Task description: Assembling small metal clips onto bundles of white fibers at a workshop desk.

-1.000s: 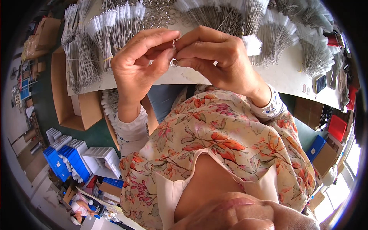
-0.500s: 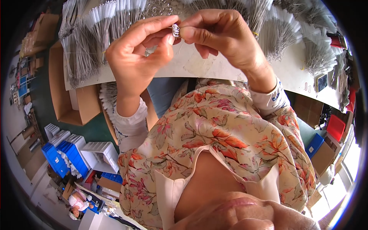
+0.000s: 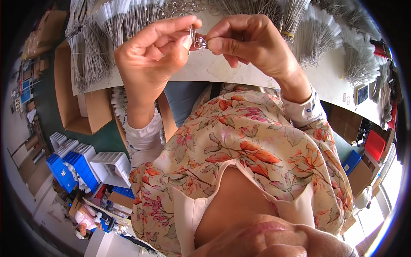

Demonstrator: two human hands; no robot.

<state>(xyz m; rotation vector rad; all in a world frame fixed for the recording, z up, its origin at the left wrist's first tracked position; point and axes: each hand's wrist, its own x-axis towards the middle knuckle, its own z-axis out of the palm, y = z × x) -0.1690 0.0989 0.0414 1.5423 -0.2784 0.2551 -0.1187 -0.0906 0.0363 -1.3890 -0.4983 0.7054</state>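
Above the table's near edge, my left hand (image 3: 147, 60) pinches a thin metal ring (image 3: 192, 31) between thumb and fingertips. My right hand (image 3: 252, 43) has thumb and forefinger closed on a small cluster of shiny wire loops (image 3: 200, 43). The loops meet the lower part of the ring; whether they are threaded on it I cannot tell. Behind both hands lie bundles of thin wire brushes (image 3: 96, 51) with white bristles, and several loose metal rings (image 3: 182, 7) sit at the far middle.
The pale table (image 3: 209, 70) spans the far side, with more brush bundles (image 3: 319, 36) at right. An open cardboard box (image 3: 79, 113) stands at left, near blue and white crates (image 3: 81, 169). A small dark-screened device (image 3: 362, 93) rests at the right edge. Another person (image 3: 85, 218) is far off, lower left.
The wire loops, earlier stacked upright between my fingertips, have swung and spread below the ring. My right hand has shifted slightly right and down; the ring now shows above them.
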